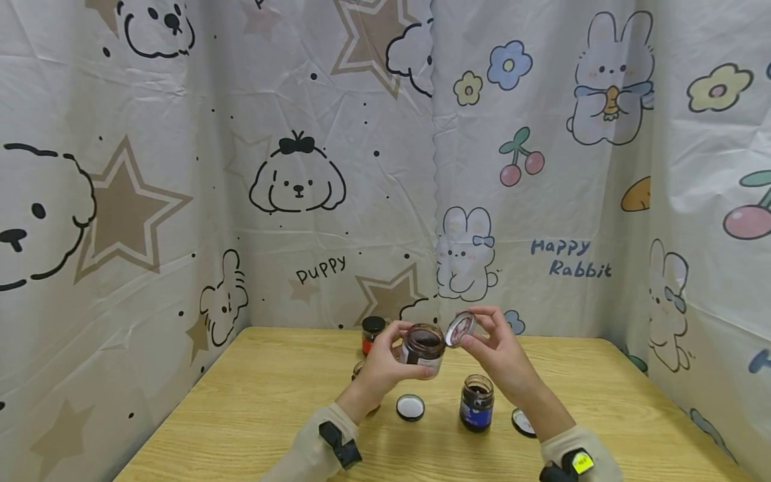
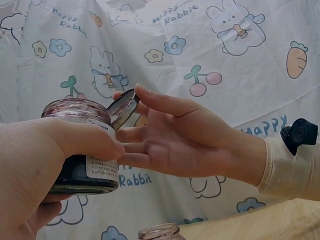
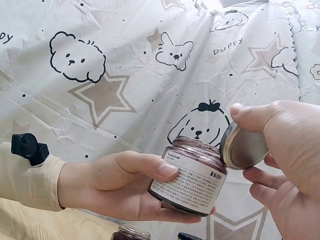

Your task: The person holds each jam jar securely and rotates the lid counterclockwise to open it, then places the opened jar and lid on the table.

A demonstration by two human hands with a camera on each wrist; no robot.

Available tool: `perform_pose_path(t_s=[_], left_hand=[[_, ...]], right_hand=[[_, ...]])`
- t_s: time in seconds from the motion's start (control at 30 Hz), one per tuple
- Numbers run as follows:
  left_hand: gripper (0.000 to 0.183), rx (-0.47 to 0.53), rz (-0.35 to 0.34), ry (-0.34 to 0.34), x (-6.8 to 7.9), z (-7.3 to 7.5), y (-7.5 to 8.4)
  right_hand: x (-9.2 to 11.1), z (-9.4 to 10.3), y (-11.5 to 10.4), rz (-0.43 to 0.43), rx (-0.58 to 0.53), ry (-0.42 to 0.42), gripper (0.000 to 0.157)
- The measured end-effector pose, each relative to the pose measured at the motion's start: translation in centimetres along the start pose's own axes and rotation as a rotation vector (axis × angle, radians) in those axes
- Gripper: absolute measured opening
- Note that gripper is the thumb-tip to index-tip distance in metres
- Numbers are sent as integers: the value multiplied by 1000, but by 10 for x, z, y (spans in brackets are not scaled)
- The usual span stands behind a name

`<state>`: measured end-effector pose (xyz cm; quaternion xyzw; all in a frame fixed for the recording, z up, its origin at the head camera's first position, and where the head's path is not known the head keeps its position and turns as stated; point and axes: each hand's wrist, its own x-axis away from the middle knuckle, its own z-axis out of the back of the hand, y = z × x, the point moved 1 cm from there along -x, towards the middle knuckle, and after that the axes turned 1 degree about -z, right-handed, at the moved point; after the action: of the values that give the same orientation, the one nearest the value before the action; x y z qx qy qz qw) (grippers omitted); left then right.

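Note:
My left hand (image 1: pixel 385 367) grips an uncapped glass jar (image 1: pixel 423 348) above the table, its thumb across the white printed label. Dark residue coats the inside of the jar's neck. Just right of the rim, my right hand (image 1: pixel 502 348) pinches a round metal lid (image 1: pixel 461 329) by its edge, tilted on its side. In the right wrist view the lid (image 3: pixel 245 145) is close against the jar's mouth; whether they touch I cannot tell. Reddish smears mark the lid's inner face in the head view.
An open jar with a blue label (image 1: pixel 477 403) stands on the wooden table (image 1: pixel 253 415). One lid (image 1: pixel 410 407) lies white side up, another lid (image 1: pixel 524 423) sits by the right forearm. Behind the left hand is a black-capped jar (image 1: pixel 373 328); another jar (image 1: pixel 358 369) is mostly hidden.

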<state>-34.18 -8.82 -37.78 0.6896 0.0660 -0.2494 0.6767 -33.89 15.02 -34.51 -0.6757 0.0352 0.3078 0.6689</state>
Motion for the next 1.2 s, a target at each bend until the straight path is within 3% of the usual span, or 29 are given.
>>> perform_pose_path(t_s=[0.23, 0.6, 0.93, 1.2], left_hand=[[68, -2, -2, 41, 0, 1, -1], [68, 47, -11, 58, -1, 2, 1], [68, 113, -9, 70, 1, 3, 0], [68, 123, -21, 67, -1, 4, 1]], right_hand=[[0, 0, 1, 5, -81, -8, 47], [-3, 7, 1, -42, -72, -36, 46], [-1, 7, 3, -75, 39, -85, 53], [-1, 5, 3, -64, 66, -98, 55]])
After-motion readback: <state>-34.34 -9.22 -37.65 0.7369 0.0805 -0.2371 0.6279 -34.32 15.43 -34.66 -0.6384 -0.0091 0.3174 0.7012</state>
